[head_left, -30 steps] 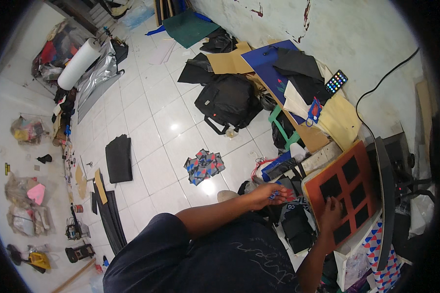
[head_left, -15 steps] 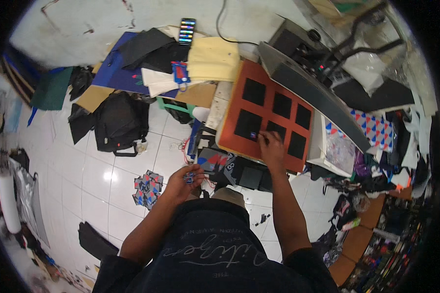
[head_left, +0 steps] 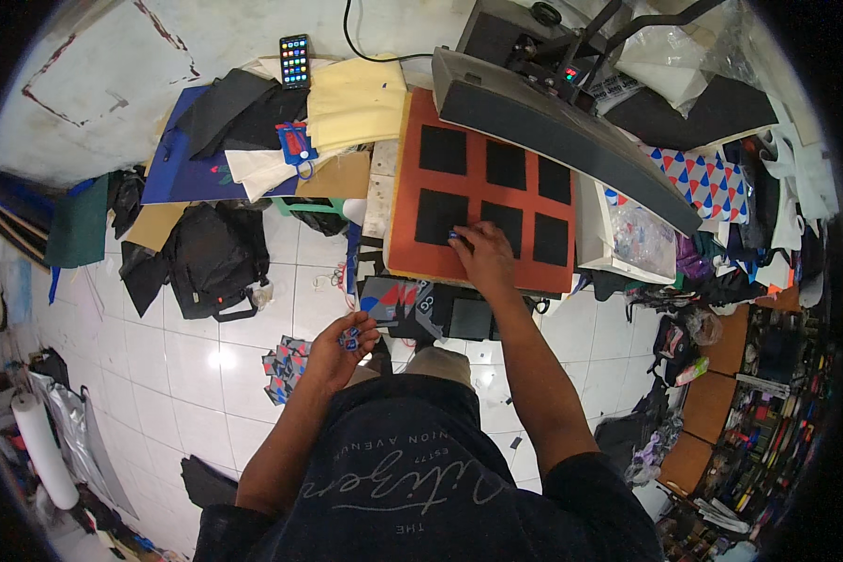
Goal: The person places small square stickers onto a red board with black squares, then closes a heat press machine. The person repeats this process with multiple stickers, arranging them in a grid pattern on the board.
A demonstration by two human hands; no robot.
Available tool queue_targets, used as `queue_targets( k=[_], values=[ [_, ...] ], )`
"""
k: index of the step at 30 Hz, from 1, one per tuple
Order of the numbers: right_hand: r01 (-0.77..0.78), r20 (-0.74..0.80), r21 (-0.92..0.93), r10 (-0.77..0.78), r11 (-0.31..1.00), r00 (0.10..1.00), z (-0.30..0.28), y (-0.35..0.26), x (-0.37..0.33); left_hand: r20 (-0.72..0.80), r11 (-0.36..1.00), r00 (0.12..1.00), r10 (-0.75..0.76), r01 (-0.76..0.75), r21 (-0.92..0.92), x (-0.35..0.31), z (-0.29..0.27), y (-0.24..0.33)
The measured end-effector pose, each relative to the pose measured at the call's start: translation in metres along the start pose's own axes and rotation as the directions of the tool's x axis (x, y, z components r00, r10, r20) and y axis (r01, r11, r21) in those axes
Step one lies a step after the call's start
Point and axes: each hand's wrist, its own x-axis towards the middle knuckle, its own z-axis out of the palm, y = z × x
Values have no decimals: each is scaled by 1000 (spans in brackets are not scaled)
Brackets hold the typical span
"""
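Several black fabric squares (head_left: 442, 152) lie in two rows on the orange-red pad (head_left: 401, 251) of a heat press. My right hand (head_left: 485, 258) reaches over the near row, its thumb and fingertips pinched at a small blue label (head_left: 453, 235). That label is at the lower right corner of the near left black square (head_left: 438, 214). Low over the floor, in front of my body, my left hand (head_left: 335, 354) is curled palm up around several small blue labels (head_left: 349, 338).
The press's raised grey plate (head_left: 562, 140) slants above the pad's far right side. A white box (head_left: 632, 258) with clear plastic stands right of it. Yellow cloth (head_left: 356, 101) and a phone (head_left: 294, 62) lie at the back left. Patterned pieces (head_left: 287, 367) are on the tiled floor.
My right hand has moved left, from beside the small blue label to touching it. My left hand still holds its labels. The whole view has shifted slightly.
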Motion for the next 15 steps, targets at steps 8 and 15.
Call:
queue_targets(
  k=[8, 15],
  values=[
    [-68, 9, 28, 68, 997, 998, 8, 2, -2, -33, 1000, 999, -11, 11, 15, 1, -1, -2],
    [3, -97, 51, 2, 999, 995, 9, 1, -1, 9, 1000, 1000, -28, 28, -13, 6, -6, 0]
  ],
)
